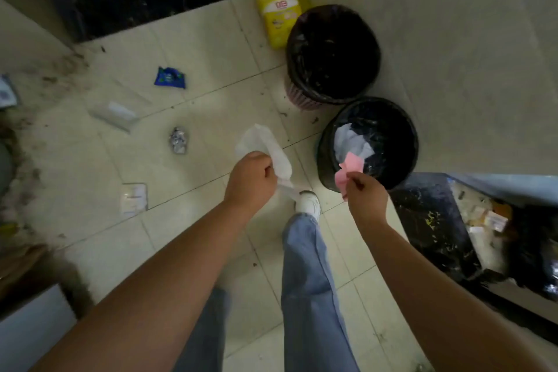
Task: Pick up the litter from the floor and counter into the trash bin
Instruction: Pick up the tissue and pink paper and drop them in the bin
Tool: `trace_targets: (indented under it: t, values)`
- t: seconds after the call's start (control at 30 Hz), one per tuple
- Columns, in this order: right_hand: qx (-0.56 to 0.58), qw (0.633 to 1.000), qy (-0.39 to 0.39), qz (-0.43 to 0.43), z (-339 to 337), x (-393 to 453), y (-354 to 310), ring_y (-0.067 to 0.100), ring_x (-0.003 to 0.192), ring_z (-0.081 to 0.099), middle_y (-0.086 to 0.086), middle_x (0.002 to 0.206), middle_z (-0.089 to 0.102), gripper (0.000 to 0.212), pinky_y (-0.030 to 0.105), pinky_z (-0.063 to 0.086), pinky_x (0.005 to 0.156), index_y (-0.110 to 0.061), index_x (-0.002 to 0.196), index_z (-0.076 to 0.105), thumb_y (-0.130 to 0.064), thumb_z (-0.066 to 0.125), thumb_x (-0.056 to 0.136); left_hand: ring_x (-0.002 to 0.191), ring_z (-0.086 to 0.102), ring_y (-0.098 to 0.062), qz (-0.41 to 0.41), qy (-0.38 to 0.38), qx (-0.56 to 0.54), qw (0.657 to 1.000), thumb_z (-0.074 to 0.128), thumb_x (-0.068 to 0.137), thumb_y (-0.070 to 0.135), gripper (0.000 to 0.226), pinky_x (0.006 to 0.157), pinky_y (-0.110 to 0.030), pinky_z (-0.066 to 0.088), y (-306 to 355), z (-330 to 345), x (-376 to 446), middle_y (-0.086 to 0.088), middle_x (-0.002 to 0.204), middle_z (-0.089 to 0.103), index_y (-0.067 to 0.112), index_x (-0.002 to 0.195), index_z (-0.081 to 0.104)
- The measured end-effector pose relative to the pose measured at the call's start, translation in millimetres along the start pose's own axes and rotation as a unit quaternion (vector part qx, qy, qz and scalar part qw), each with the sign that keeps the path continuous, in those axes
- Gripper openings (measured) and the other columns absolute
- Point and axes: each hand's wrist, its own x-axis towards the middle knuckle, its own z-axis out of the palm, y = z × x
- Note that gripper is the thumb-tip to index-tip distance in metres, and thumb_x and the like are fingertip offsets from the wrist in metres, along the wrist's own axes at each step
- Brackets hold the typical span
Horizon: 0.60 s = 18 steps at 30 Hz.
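The fingers (267, 167) of the left hand (250, 181) are curled tight around a white crumpled wrapper (265, 142), which sticks up above the fist and trails a thin strip below it toward a white shoe (309, 201). The right hand (367, 195) pinches a pink paper scrap (347, 172) between thumb and fingertips, holding it at the near rim of the nearer trash bin (326, 154).

On the far left, a clear plastic tray (116, 112) lies on the tiled floor (211, 48). Below it, nearer the person, sits a small whitish packet (133, 198). A blue wrapper (170, 77) lies farther off, and a crumpled silver foil ball (179, 140) rests between it and the left hand. All four pieces lie apart from one another, on the floor.

To the right, a yellow jug (277, 13) stands beside the farther trash bin (332, 53), which is lined with a black bag. The nearer bin, also black-lined, holds white paper (351, 142) and stands just beside the farther one. At the far right, a dark speckled desk (428, 220) carries more scraps, too blurred to tell apart.
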Motion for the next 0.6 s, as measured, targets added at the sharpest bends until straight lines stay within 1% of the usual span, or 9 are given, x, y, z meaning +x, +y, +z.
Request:
trace_targets:
  t: [0.07,0.13,0.2,0.23,0.33,0.4,0.47,0.53,0.6]
  values:
    - [0.022,0.999,0.008,0.031,-34,31,24,0.03,0.088,0.056,0.024,0.114,0.065,0.033,0.028,0.041,0.077,-0.005,0.116,0.062,-0.002,0.041,0.091,0.073,0.042,-0.02,0.01,-0.031,-0.021,0.999,0.042,0.092,0.001,0.027,0.061,-0.02,0.026,46,31,21,-0.014,0.076,0.044,-0.009,0.072,0.057]
    - [0.04,0.997,0.017,0.06,-64,66,45,0.036,0.101,0.059,0.022,0.119,0.064,0.033,0.032,0.044,0.084,-0.004,0.119,0.061,-0.003,0.041,0.092,0.073,0.041,-0.019,0.01,-0.063,-0.034,0.997,0.04,0.091,0.006,0.032,0.064,-0.022,0.027,88,65,47,-0.016,0.074,0.046,-0.008,0.065,0.052]
    - [0.058,0.994,0.017,0.087,-92,105,64,0.037,0.106,0.059,0.022,0.12,0.063,0.032,0.031,0.044,0.085,-0.003,0.118,0.061,-0.004,0.04,0.094,0.074,0.04,-0.019,-0.003,-0.093,-0.047,0.995,0.041,0.092,0.0,0.037,0.065,-0.02,0.026,129,100,75,-0.013,0.069,0.043,0.003,0.055,0.041]
    - [0.061,0.994,0.011,0.093,-104,122,74,0.037,0.105,0.06,0.022,0.119,0.064,0.031,0.031,0.043,0.082,-0.002,0.117,0.061,-0.005,0.041,0.094,0.076,0.042,-0.019,-0.009,-0.111,-0.059,0.992,0.04,0.092,-0.003,0.037,0.066,-0.02,0.027,144,116,87,-0.014,0.072,0.045,0.004,0.056,0.043]
    - [0.026,0.994,-0.044,0.101,-124,167,99,0.032,0.088,0.058,0.025,0.113,0.065,0.031,0.028,0.037,0.074,0.0,0.116,0.061,-0.003,0.039,0.095,0.086,0.051,-0.025,-0.05,-0.168,-0.068,0.982,0.039,0.095,-0.002,0.027,0.074,-0.021,0.032,175,160,117,-0.026,0.09,0.054,-0.013,0.088,0.063]
    - [0.027,0.991,-0.059,0.116,-129,195,116,0.029,0.086,0.056,0.025,0.108,0.065,0.031,0.025,0.04,0.072,0.002,0.115,0.061,-0.005,0.038,0.095,0.099,0.054,-0.025,-0.062,-0.211,-0.035,0.975,0.038,0.099,0.006,0.031,0.084,-0.026,0.039,187,188,140,-0.028,0.109,0.059,-0.01,0.111,0.061]
    - [0.029,0.987,-0.075,0.139,-127,216,131,0.025,0.084,0.053,0.02,0.097,0.062,0.031,0.017,0.041,0.062,0.006,0.114,0.059,-0.007,0.037,0.096,0.126,0.047,-0.028,-0.079,-0.268,0.041,0.959,0.036,0.101,0.014,0.038,0.106,-0.031,0.035,185,215,165,-0.021,0.138,0.049,-0.002,0.134,0.048]
    - [0.027,0.985,-0.094,0.144,-117,228,139,0.025,0.085,0.052,0.019,0.098,0.061,0.031,0.021,0.039,0.066,0.004,0.115,0.06,-0.006,0.038,0.096,0.138,0.034,-0.03,-0.086,-0.288,0.125,0.946,0.039,0.101,0.019,0.044,0.116,-0.034,0.027,169,236,184,-0.015,0.151,0.033,0.009,0.143,0.036]
    - [0.034,0.982,-0.126,0.134,-103,241,148,0.032,0.101,0.057,0.022,0.112,0.062,0.03,0.02,0.036,0.075,0.002,0.117,0.059,-0.002,0.041,0.094,0.136,0.033,-0.033,-0.092,-0.261,0.229,0.933,0.042,0.098,0.022,0.045,0.114,-0.041,0.033,152,253,196,-0.013,0.151,0.031,0.013,0.141,0.039]
